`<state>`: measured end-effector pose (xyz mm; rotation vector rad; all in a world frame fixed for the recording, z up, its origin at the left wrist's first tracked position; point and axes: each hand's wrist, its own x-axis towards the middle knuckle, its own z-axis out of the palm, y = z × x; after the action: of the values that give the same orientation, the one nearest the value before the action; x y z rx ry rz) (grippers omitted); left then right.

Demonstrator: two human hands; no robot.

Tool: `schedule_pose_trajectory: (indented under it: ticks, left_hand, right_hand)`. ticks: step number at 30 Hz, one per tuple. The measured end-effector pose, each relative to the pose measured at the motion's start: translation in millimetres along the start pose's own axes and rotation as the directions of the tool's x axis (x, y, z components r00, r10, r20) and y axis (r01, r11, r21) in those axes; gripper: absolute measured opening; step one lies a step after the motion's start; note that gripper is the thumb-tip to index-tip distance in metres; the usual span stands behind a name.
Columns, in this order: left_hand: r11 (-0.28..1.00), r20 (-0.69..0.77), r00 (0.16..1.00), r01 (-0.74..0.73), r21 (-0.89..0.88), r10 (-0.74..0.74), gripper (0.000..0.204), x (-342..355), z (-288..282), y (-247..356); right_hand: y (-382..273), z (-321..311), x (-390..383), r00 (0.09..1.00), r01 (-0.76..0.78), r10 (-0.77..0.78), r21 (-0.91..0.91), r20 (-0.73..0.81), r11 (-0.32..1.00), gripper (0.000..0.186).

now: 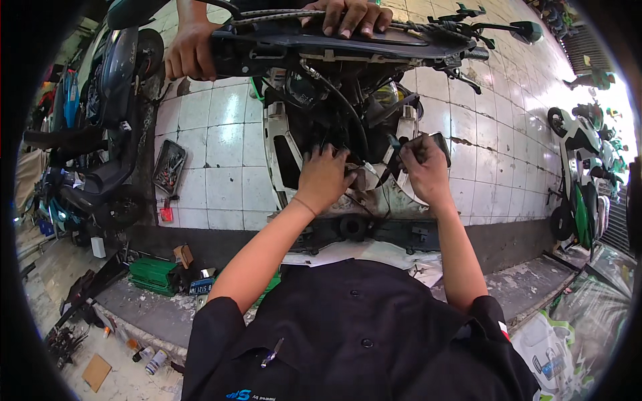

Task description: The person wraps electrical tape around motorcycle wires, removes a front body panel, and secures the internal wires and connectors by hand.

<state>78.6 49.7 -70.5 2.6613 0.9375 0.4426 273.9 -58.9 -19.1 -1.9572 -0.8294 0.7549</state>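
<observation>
A scooter's stripped front end, with bare white body panels (279,127), stands in front of me. My left hand (324,175) reaches into its dark cavity, palm down. Its fingertips are partly hidden among black parts and wires. My right hand (426,167) is closed at the cavity's right side, fingers pinched around a small dark thing (394,142) whose kind I cannot make out. A black piece (442,148) shows behind that hand. Between my hands, a black cable with a pale connector (368,168) hangs down from the handlebar cover (334,45).
Another person's hands (194,50) grip and rest on the handlebar at the far side. At left, a black tray of small parts (170,166) lies on the tiles beside a parked dark scooter (100,174). Green parts (152,275) lie on the ledge near me. More scooters (575,147) stand right.
</observation>
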Motion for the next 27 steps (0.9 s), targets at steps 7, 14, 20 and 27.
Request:
schedule_pose_trajectory:
  ticks: [7, 14, 20, 27]
  left_hand:
    - [0.998, 0.474, 0.879, -0.021, -0.059, 0.046, 0.027, 22.5, -2.1, -18.6]
    - [0.948, 0.464, 0.87, -0.012, -0.318, 0.166, 0.044, 34.9, 7.4, -27.1]
    - [0.923, 0.448, 0.872, -0.014, -0.384, 0.199, 0.044, 33.3, 22.6, -29.0]
    - [0.875, 0.397, 0.858, -0.115, -0.47, 0.326, 0.03, 45.7, 25.7, -49.6]
  right_hand:
    - [24.0, 23.7, 24.3, 0.996, -0.056, 0.057, -0.026, 0.069, 0.998, 0.024]
    - [16.8, 48.0, 30.0, 0.887, -0.46, 0.405, 0.469, 0.22, 0.754, 0.019]
    - [27.9, 40.6, 32.4, 0.882, -0.471, 0.364, 0.51, 0.3, 0.72, 0.017]
    - [20.1, 44.4, 30.3, 0.82, -0.572, 0.392, 0.563, 0.418, 0.596, 0.017]
